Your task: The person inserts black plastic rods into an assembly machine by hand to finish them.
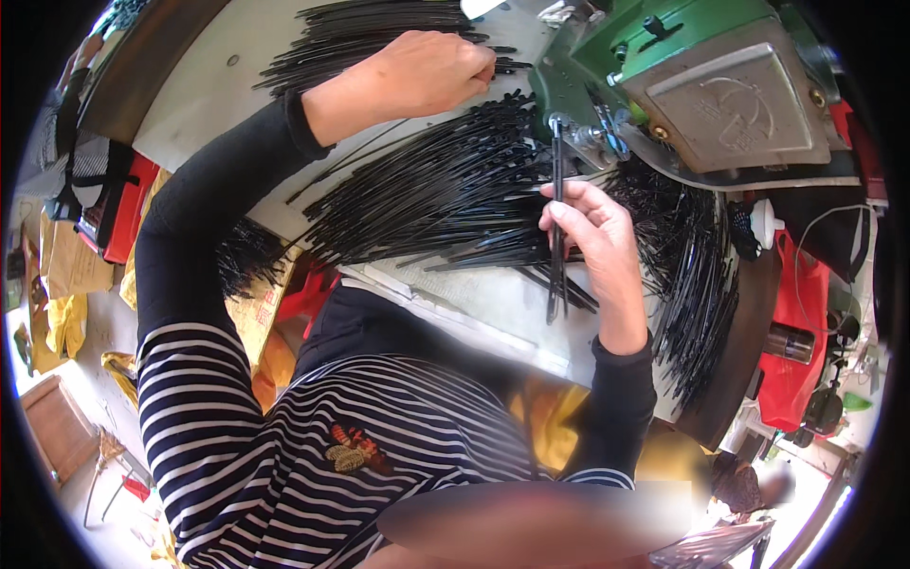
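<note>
My right hand (607,232) pinches a thin black jointed rod (557,156) between thumb and fingers. It stands lengthwise in the view, its upper end against the small metal fittings (588,137) at the front of a green machine (569,81). My left hand (431,71) is curled at the far bundle of thin black rods (351,38), near their right ends. Its fingertips are turned away, so what they hold is hidden. Between my hands a wide heap of similar rods (427,185) lies fanned out on the pale table (204,95).
A grey metal cover (735,109) fronts the machine at upper right. More black rods (697,284) hang along the table's right side, beside a red bag (796,332). Another dark bundle (251,256) lies left, by a yellow carton (256,318). A person (749,484) is at lower right.
</note>
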Tool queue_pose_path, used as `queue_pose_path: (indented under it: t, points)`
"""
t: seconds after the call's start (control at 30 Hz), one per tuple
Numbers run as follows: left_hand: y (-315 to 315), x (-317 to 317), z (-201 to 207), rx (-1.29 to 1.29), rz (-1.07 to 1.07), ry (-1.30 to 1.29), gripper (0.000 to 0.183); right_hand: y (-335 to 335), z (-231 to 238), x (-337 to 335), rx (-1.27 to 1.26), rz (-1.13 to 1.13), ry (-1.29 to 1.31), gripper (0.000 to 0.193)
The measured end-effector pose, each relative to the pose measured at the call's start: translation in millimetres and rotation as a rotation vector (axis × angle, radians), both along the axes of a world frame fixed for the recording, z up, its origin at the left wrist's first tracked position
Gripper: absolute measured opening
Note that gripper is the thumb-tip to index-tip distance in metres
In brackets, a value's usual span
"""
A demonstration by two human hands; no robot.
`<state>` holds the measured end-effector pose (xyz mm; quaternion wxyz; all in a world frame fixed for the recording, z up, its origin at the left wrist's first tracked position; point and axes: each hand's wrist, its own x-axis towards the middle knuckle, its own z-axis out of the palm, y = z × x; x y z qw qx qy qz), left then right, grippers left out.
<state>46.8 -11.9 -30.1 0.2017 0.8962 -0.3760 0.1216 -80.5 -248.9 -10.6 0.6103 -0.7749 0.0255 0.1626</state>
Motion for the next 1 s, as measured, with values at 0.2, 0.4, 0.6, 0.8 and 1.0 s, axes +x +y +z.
queue_pose_path:
  t: [0.2, 0.4, 0.6, 0.8, 1.0]
  points:
    - [-37, -11, 12, -0.454, -0.127, 0.502, 0.023, 3, -1, -4, 0.109, -0.028, 0.048, 0.031]
    - [-61, -13, 5, -0.629, -0.192, 0.934, 0.029, 0, 0, -4, 0.131, -0.064, -0.006, 0.035]
    - [-65, -14, 0, -0.782, -0.208, 1.121, 0.029, -3, 2, -3, 0.166, -0.096, -0.013, 0.035]
    - [-66, -20, 4, -0.821, -0.220, 1.172, 0.030, -4, -1, -2, 0.149, -0.077, -0.030, 0.035]
    - [-68, -22, 4, -0.831, -0.249, 1.156, 0.029, -3, 0, -3, 0.164, -0.074, -0.049, 0.036]
